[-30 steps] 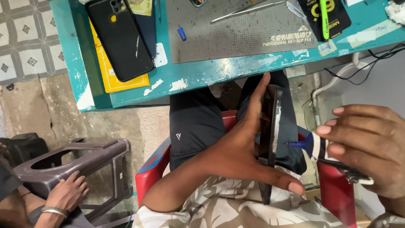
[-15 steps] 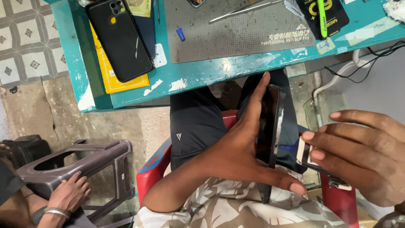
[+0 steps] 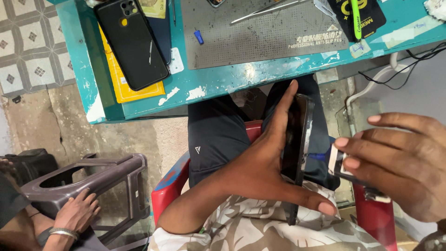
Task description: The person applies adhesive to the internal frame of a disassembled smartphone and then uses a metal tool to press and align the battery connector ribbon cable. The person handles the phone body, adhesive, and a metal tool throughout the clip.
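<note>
My left hand [image 3: 265,172] grips a black phone [image 3: 297,139] edge-on above my lap, thumb along its lower end and index finger stretched up its side. My right hand [image 3: 399,162] sits just right of the phone, its fingertips pinching a thin dark sheet with a white edge [image 3: 346,169] and a small blue tab close to the phone's face. Both hands hover over my dark trousers and the red chair [image 3: 167,186].
A teal workbench [image 3: 218,83] spans the top, with a black phone [image 3: 132,42] on a yellow pad, a grey anti-slip mat [image 3: 260,32], tweezers and a dark packet with a green pen. At lower left another person's hand [image 3: 76,211] rests on a brown plastic stool [image 3: 93,176].
My right hand has moved left with the thin sheet, closing in on the phone. The left hand and phone have stayed nearly still.
</note>
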